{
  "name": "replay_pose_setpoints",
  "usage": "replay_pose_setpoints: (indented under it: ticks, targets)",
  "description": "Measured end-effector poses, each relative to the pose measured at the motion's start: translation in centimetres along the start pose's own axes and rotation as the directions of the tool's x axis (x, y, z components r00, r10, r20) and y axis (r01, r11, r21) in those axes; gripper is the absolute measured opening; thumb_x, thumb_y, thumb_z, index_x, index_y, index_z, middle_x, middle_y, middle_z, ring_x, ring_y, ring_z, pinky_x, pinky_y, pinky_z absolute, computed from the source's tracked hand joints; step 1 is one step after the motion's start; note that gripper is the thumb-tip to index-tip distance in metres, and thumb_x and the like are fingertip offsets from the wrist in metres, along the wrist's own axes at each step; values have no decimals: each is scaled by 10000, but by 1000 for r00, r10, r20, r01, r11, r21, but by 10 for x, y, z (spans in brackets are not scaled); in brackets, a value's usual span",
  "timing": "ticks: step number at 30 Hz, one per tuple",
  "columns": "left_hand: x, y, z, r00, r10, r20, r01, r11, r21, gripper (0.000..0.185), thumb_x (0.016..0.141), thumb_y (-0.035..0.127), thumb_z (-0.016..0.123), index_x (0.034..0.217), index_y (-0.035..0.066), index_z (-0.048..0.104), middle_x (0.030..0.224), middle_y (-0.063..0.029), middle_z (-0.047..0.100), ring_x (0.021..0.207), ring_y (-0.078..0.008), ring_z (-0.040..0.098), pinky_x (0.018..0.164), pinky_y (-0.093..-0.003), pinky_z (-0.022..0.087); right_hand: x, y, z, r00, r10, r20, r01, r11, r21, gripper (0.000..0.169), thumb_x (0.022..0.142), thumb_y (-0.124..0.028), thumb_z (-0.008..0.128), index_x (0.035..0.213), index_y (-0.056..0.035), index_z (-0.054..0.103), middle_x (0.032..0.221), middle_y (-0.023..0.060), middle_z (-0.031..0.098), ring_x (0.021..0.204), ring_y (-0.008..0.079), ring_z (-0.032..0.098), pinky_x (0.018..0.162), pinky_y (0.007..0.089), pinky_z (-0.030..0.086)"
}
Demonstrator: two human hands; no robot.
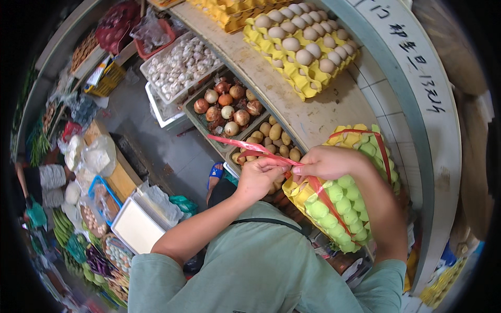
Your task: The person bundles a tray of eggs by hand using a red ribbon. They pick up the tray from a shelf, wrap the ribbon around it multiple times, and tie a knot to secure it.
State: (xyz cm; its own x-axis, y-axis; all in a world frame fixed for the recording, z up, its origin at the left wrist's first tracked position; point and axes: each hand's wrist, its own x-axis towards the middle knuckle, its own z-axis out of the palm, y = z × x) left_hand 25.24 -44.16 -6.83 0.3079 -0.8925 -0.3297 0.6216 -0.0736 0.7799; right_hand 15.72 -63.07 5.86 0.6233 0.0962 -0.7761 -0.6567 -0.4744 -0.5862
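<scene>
Red plastic strapping ribbon (pixel 323 191) runs around a stack of egg trays on the counter. A green tray (pixel 348 203) with bumps upward covers the top, and yellow trays (pixel 296 191) show beneath it. At the stack's left corner my left hand (pixel 260 176) pinches the ribbon between thumb and fingers. My right hand (pixel 328 161) grips the same ribbon close beside it, thumb near the left fingertips. Loose ribbon ends stretch out past my hands to the left. Whether there is a knot between the fingers cannot be told.
Farther along the counter (pixel 274 78) sit yellow trays of eggs (pixel 305 43). Below its edge are crates of potatoes (pixel 270 135), onions (pixel 229 105) and garlic (pixel 180 64). A white foam box (pixel 139 221) stands behind my left arm. Another person (pixel 47 180) is at the far left.
</scene>
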Motion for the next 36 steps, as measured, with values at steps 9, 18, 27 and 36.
replay_pose_setpoints:
  ticks: [9, 18, 27, 36]
  targets:
    - [-11, 34, 6, 1000, 1, 14, -2, 997, 76, 158, 898, -63, 629, 1038, -52, 702, 966, -93, 731, 884, -127, 695, 802, -255, 563, 6, -22, 19, 997, -74, -33, 60, 949, -308, 474, 1026, -429, 511, 865, -13, 670, 711, 160, 607, 687, 286, 586, 684, 423, 467]
    - [-27, 36, 23, 963, 268, 10, -268, 960, 78, 95, 936, -44, 629, 1015, -64, 679, 1008, -134, 723, 894, -199, 715, 805, -340, 615, -20, -29, 17, 993, -112, -25, 106, 983, -152, 451, 1016, -393, 503, 813, -68, 741, 705, 72, 679, 673, 206, 616, 683, 385, 481]
    - [-51, 10, 24, 949, 314, -23, -315, 948, -40, 380, 1009, 75, 567, 1332, -2, 382, 1161, -234, 661, 1021, -321, 702, 918, -474, 580, -18, -20, 23, 905, -329, -271, 313, 944, -102, 486, 1052, -388, 458, 775, -23, 620, 616, 70, 573, 575, 193, 542, 599, 370, 457]
    - [-37, 18, 40, 965, 97, 246, -202, 870, 450, 410, 976, 286, 658, 1206, -41, 564, 1134, -101, 641, 1065, -176, 607, 925, -317, 476, -20, -20, 24, 887, -393, -243, 380, 919, -100, 386, 1022, -282, 454, 781, -22, 606, 652, 90, 582, 600, 196, 546, 599, 362, 449]
